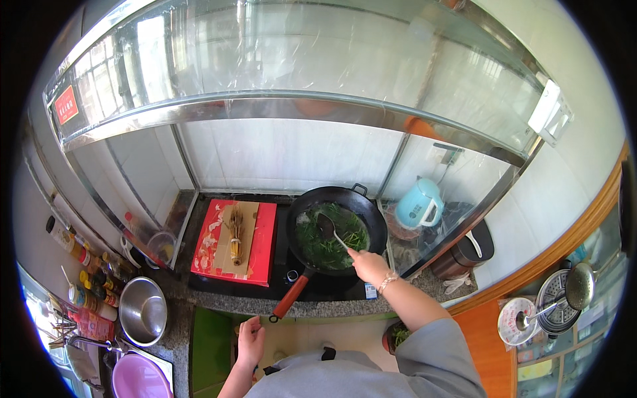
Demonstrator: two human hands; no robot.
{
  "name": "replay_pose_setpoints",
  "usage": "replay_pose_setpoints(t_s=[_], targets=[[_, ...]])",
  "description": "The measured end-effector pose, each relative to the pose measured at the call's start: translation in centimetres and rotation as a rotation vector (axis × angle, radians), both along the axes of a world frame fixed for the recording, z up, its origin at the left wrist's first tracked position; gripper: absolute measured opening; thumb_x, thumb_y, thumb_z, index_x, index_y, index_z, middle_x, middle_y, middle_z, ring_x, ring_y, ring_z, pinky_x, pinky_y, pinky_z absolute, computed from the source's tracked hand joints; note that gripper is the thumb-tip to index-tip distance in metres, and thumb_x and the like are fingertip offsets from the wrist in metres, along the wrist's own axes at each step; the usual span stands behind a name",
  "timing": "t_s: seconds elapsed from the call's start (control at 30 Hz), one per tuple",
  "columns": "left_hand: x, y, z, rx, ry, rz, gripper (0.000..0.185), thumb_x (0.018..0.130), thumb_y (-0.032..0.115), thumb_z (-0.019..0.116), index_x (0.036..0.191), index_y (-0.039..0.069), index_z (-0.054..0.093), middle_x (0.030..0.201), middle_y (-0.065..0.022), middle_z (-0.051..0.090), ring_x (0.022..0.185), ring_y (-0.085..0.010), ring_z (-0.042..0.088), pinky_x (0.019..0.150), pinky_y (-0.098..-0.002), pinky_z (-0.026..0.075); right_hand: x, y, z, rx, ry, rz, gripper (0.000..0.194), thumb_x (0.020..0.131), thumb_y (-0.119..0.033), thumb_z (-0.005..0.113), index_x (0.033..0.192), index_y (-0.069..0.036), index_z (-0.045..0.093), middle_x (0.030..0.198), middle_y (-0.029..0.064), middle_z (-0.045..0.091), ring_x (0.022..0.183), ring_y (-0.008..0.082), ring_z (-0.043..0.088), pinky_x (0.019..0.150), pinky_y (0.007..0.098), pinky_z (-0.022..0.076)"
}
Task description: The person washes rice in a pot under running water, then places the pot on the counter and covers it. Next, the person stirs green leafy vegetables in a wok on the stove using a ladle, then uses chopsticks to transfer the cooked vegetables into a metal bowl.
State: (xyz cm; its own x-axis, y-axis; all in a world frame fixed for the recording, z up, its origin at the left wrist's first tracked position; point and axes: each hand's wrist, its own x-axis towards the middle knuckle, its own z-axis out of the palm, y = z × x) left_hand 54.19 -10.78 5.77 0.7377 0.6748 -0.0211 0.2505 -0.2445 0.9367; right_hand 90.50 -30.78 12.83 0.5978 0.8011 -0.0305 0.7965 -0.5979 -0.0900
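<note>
A black wok [375,214] stands on the black glass cooktop, its wooden handle [291,297] pointing down-left. Chopped leafy greens [323,246] lie in liquid inside it. My right hand [371,267] grips the handle of a metal ladle [327,225], whose bowl is among the greens. My left hand [251,342] hangs in front of the counter, below and left of the wok handle's end; its fingers are curled and nothing shows in them. Left of the wok, a whisk brush of bundled stalks [236,239] rests on cardboard over a red box [209,244].
Glass panels in metal frames surround the cooktop. A light-blue electric kettle [419,204] stands behind the right panel. Left are a steel bowl [143,311], seasoning bottles [94,293] and a purple basin [139,378]. At right, a plate [512,333] and a steamer rack [557,303] stand near a skimmer.
</note>
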Motion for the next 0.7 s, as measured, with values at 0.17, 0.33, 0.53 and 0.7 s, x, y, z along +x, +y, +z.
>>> replay_pose_setpoints(t_s=[0.17, 0.33, 0.53, 0.7], targets=[[-0.6, 0.2, -0.1, 0.047, 0.015, 0.014, 0.036, 0.087, 0.002, 0.059, 0.123, 0.002, 0.052, 0.114, -0.0132, 0.052, 0.101, -0.0221, 0.057, 0.084, -0.0318, 0.053, 3.4, -2.1, 2.8, 0.041, -0.120, -0.121, 0.040, 0.089, -0.015, 0.054, 0.128, -0.013, 0.052, 0.092, 0.0144, 0.063, 0.075, 0.0355, 0.065, 0.063, 0.0462, 0.0533], [-0.2, 0.0, 0.2, 0.017, 0.018, 0.004, 0.035, 0.087, 0.002, 0.059, 0.122, 0.003, 0.053, 0.114, -0.0130, 0.052, 0.102, -0.0225, 0.057, 0.083, -0.0318, 0.053, 4.4, 0.0, 1.5, -0.150, -0.228, -0.169, 0.046, 0.089, -0.006, 0.047, 0.135, -0.008, 0.048, 0.094, 0.0160, 0.062, 0.074, 0.0305, 0.067, 0.060, 0.0415, 0.0555], [-0.4, 0.6, 0.3, 0.035, 0.012, 0.012, 0.036, 0.088, 0.002, 0.059, 0.123, 0.002, 0.052, 0.114, -0.0126, 0.052, 0.103, -0.0219, 0.057, 0.085, -0.0325, 0.052, 2.6, -1.4, 2.4, -0.097, -0.134, -0.110, 0.047, 0.088, -0.005, 0.046, 0.134, -0.014, 0.049, 0.096, 0.0159, 0.060, 0.075, 0.0335, 0.067, 0.061, 0.0444, 0.0545], [-0.6, 1.3, -1.3, -0.177, 0.018, 0.035, 0.039, 0.089, 0.004, 0.060, 0.127, 0.003, 0.051, 0.118, -0.0117, 0.052, 0.104, -0.0201, 0.057, 0.090, -0.0330, 0.050, 1.0, -4.8, 2.2, -0.144, -0.163, -0.235, 0.046, 0.091, -0.011, 0.050, 0.137, -0.015, 0.048, 0.094, 0.0147, 0.061, 0.074, 0.0328, 0.065, 0.061, 0.0449, 0.0526]])
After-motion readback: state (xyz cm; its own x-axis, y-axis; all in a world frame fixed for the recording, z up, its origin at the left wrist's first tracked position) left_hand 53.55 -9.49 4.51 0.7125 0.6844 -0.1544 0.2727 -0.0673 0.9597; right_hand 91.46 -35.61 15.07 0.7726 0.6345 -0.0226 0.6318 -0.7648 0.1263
